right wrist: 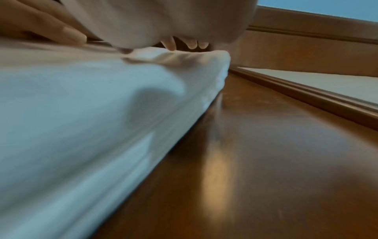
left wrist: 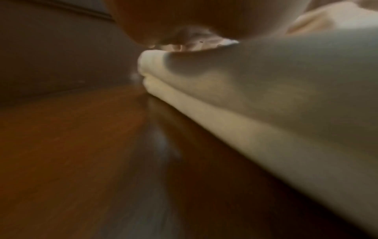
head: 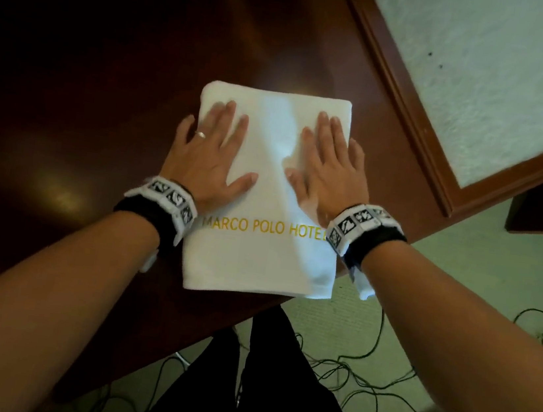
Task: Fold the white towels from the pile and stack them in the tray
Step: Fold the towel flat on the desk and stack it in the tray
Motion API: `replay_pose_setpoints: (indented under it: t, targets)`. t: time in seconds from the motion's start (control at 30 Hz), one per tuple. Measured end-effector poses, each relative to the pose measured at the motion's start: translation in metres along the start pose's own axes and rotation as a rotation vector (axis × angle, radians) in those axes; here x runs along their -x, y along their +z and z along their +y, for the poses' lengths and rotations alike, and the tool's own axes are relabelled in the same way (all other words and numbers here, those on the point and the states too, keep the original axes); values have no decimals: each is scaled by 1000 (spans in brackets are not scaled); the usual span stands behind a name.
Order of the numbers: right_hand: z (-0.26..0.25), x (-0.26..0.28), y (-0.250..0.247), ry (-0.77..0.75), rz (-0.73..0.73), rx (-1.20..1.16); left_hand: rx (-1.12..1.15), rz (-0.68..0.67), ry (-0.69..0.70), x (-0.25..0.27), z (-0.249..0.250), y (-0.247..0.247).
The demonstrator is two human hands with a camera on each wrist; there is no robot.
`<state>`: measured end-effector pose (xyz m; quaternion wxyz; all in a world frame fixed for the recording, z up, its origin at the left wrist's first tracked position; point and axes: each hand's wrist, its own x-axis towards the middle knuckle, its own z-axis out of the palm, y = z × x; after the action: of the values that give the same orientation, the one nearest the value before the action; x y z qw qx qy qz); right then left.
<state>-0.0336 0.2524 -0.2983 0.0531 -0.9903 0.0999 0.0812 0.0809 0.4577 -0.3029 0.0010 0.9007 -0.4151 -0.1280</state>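
Both hands pressed flat on a folded towel on the table.

The left hand [head: 209,152] and right hand [head: 329,169] lie palm-down, fingers straight and spread, side by side on the far half of the towel [head: 258,256], gripping nothing; the left one wears a ring [head: 201,134]; the towel lies folded in layers on the table [head: 79,104], its near right corner reaching just past the table's near edge; bare wood lies left and beyond; a raised wooden frame [head: 409,120] runs close on the right; cables [head: 360,383] trail on the floor.
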Motion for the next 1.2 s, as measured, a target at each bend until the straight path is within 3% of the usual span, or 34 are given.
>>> replay_pose_setpoints:
  t: [0.07,0.13,0.33,0.5,0.63,0.77,1.0,1.2]
  targets:
    - [-8,33,10,-90,-48,-3,-50,-41,158,33,6,15]
    - [-6,67,23,-95,-112,-11,-63,-68,133,61,-1,24]
    - [-3,102,16,279,-41,-169,146,0,-287,89,-3,9]
    - [-22,101,20,609,-98,-511,453,-166,-603,95,29,4]
    - [-34,101,22,775,-126,-714,779,-134,-749,95,35,16]
    - [-37,105,11,779,-143,-814,861,-176,-693,100,32,11]
    - [-43,107,-60,743,-16,-848,810,74,-569,101,53,-63]
    - [-23,119,-138,702,146,-903,840,202,-405,89,74,-142]
